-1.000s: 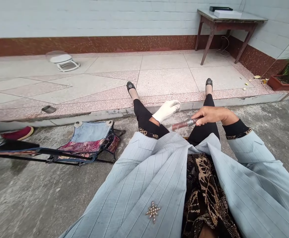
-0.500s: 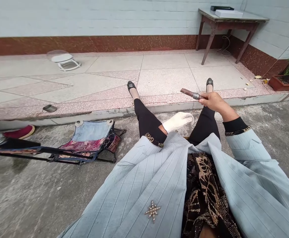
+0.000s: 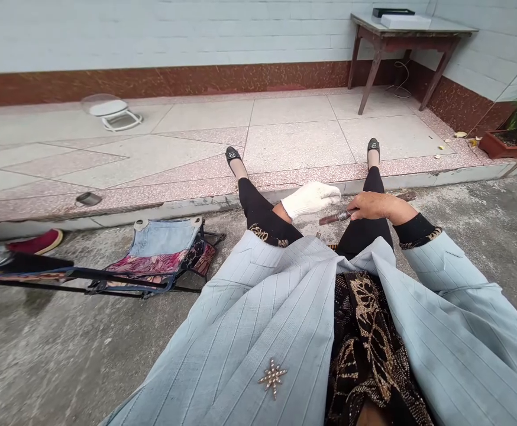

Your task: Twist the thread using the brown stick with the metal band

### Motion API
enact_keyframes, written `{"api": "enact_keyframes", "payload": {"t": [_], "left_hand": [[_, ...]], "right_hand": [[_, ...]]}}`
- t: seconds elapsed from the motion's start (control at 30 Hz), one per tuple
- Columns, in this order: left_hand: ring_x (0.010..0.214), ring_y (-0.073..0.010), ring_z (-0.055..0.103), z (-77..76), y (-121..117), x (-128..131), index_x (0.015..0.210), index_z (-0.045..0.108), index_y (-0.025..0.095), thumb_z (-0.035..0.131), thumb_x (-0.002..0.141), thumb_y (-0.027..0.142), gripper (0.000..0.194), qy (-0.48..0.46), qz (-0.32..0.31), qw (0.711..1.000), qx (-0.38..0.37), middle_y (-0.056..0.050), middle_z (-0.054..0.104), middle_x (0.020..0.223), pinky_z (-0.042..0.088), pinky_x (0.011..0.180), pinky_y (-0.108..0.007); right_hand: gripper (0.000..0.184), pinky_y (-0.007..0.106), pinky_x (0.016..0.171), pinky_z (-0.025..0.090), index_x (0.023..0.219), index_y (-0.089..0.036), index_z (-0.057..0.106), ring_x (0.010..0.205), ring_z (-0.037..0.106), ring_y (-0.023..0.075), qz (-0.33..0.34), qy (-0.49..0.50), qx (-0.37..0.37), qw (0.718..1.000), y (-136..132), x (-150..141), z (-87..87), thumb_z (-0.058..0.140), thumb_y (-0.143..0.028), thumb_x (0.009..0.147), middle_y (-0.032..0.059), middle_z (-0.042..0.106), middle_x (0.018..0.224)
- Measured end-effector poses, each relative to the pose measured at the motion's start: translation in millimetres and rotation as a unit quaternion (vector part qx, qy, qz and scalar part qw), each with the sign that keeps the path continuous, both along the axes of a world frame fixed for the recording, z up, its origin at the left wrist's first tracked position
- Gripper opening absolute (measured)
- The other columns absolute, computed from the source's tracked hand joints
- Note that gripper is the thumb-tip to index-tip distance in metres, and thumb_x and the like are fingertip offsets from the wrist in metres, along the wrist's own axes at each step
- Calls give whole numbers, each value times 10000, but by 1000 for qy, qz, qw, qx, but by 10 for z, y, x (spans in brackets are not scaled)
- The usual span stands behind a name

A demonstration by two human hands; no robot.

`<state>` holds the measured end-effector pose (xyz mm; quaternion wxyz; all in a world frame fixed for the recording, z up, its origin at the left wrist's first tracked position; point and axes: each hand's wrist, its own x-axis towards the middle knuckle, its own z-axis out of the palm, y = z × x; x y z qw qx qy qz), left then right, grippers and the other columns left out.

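Observation:
I sit on concrete ground with both legs stretched toward a tiled step. My left hand [image 3: 310,199] wears a white knit glove and hovers above my left knee, its fingers stretched toward the right with nothing visible in them. My right hand [image 3: 375,206] is bare and closed around a slim brown tool with a silver band [image 3: 336,217]. The tool lies roughly level over my right thigh, its brown end pointing left, just below the gloved fingertips. What sits inside my right fist is hidden.
A folding stool with a patchwork fabric seat [image 3: 163,251] lies on its side at the left, beside a red shoe [image 3: 36,241]. On the tiled platform [image 3: 285,136] are a small metal object [image 3: 89,199] and a white stand [image 3: 113,112]. A wooden table [image 3: 400,35] and a potted plant [image 3: 513,137] stand at the right.
My right hand, raised with the tool half a second ago, has come back down over my right thigh. The gloved left hand has lifted slightly and moved closer to the tool.

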<state>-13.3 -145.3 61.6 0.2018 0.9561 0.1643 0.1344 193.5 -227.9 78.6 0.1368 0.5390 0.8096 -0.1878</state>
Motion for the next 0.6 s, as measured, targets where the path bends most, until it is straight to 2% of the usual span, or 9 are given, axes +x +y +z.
{"api": "enact_keyframes", "payload": {"t": [0.07, 0.17, 0.23, 0.33, 0.4, 0.5, 0.6], "left_hand": [[774, -147, 610, -17, 80, 22, 936, 707, 165, 460, 926, 318, 291, -23, -2, 999, -36, -11, 687, 817, 422, 744, -257], [774, -141, 598, -150, 167, 44, 886, 691, 149, 486, 907, 330, 274, -79, 12, 990, -116, -16, 672, 817, 430, 753, -260], [712, -126, 563, -292, 148, 57, 869, 674, 144, 513, 893, 360, 271, -112, 28, 974, -196, -19, 649, 788, 423, 698, -252], [551, -93, 420, -513, -16, 82, 873, 647, 143, 488, 921, 431, 333, -119, 46, 935, -331, 11, 521, 637, 347, 560, -229], [555, -84, 408, -612, -160, 89, 860, 624, 145, 474, 929, 449, 346, -109, 9, 911, -398, 6, 530, 673, 345, 554, -219], [549, -71, 386, -637, -312, 49, 819, 616, 134, 494, 918, 438, 343, -83, -8, 908, -411, 2, 542, 689, 326, 541, -210], [555, -69, 396, -553, -351, -65, 813, 623, 129, 506, 907, 413, 321, -70, -2, 920, -387, -5, 567, 714, 325, 535, -209]], "right_hand": [[217, 286, 706, 383, 972, -157, 756, 780, 613, 190, 23, 64, -30, 997, -54, 6, 54, 594, -277, 893, 73, 721, 848], [241, 277, 692, 376, 981, -168, 748, 741, 585, 166, 25, 164, -29, 986, -141, 45, 175, 573, -310, 895, 34, 689, 804], [264, 274, 688, 369, 991, -179, 741, 729, 563, 156, 3, 229, 15, 973, -183, 81, 267, 565, -352, 896, 14, 664, 791], [257, 272, 670, 352, 928, -174, 725, 696, 519, 142, -59, 309, 101, 944, -190, 133, 379, 591, -385, 868, -5, 613, 740], [237, 272, 647, 341, 868, -163, 699, 664, 493, 134, -113, 349, 157, 917, -155, 167, 419, 593, -374, 854, -9, 578, 697], [216, 279, 630, 325, 812, -158, 671, 650, 473, 138, -184, 338, 244, 890, -71, 229, 423, 571, -344, 855, -1, 551, 657], [224, 288, 637, 312, 813, -156, 691, 676, 472, 157, -220, 247, 285, 900, 22, 300, 365, 576, -342, 861, 18, 560, 651]]}}
